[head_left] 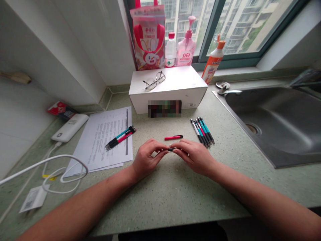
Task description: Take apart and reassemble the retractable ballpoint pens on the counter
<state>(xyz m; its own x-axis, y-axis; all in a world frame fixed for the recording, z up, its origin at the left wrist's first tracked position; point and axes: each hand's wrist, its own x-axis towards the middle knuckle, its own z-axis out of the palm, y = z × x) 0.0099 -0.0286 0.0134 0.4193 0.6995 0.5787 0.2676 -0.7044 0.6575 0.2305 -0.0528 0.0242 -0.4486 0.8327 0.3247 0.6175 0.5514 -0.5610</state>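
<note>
Over the middle of the counter, my left hand (149, 156) and my right hand (192, 154) meet fingertip to fingertip. Both pinch a short black pen part (171, 149), mostly covered by the fingers. Just beyond them lies a red pen barrel (173, 137) with a black end, touched by neither hand. To the right, several pens (202, 132) in white, red and teal with black grips lie side by side. On the left, a few more pens (120, 137), teal, white and red, rest on printed paper sheets (100, 140).
A white box (168, 82) with glasses (154, 81) on top stands at the back. The steel sink (273, 134) is on the right. At left lie a white power bank (70, 127), a looping cable (50, 160) and a charger (34, 198). Bottles (186, 50) line the window.
</note>
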